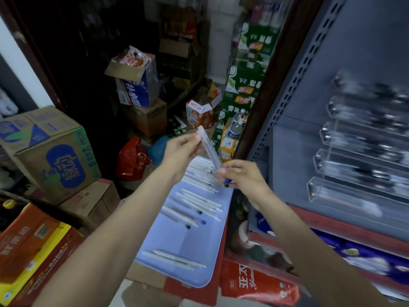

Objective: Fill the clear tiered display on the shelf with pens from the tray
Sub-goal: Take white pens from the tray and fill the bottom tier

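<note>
Both hands are up over the far end of the tray point(190, 251), sharing one pale pen point(209, 149). The left hand point(180, 151) pinches its upper end between fingertips, and the right hand point(242, 175) has its fingers curled round the lower end, with what looks like a second, blue-tipped pen point(228, 182) tucked in the same grip, though I can't be sure of that. So this seems to be the carrying step: a pen lifted out and being squared up before it goes across. The display point(354, 151) stands on the shelf point(332, 220) well off to the right of the right hand, a stack of clear troughs stepping upward. It is blurred, so I can only say that dark and pale shapes lie in several tiers and a few pale pens in the bottom one. Next, I'd judge, the pen must be turned level with a trough and slid in lengthwise, without knocking those already there. Below the hands the tray holds many more pens point(199, 207): a thick bunch right under the hands, a looser spread nearer the wrists, and a few down by the left forearm.
</note>
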The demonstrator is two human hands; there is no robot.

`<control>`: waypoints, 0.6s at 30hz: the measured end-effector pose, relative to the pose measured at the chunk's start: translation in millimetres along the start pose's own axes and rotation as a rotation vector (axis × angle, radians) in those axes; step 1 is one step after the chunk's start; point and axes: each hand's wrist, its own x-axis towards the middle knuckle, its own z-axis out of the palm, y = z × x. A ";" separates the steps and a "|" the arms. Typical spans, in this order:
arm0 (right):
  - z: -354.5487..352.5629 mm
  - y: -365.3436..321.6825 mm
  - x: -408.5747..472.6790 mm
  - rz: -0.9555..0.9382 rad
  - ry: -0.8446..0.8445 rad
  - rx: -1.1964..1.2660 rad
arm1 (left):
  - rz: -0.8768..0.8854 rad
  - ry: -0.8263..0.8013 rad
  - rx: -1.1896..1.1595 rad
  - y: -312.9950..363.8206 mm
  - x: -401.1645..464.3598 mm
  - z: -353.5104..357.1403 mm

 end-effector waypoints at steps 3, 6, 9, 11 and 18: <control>-23.2 -12.8 -13.1 -0.040 0.089 0.064 | 0.003 -0.227 0.092 6.5 -24.3 45.6; -51.9 -23.7 -30.4 -0.073 0.157 0.034 | 0.009 -0.253 0.184 18.0 -37.8 89.5; -93.0 -28.8 -50.4 -0.168 0.281 -0.204 | 0.122 -0.296 0.290 26.4 -46.5 126.8; -124.2 -32.3 -66.9 -0.242 0.374 -0.235 | 0.303 -0.384 0.518 27.2 -50.0 147.9; -204.4 -26.0 -110.3 -0.385 0.356 0.015 | 0.454 -0.587 1.080 16.5 -63.1 216.6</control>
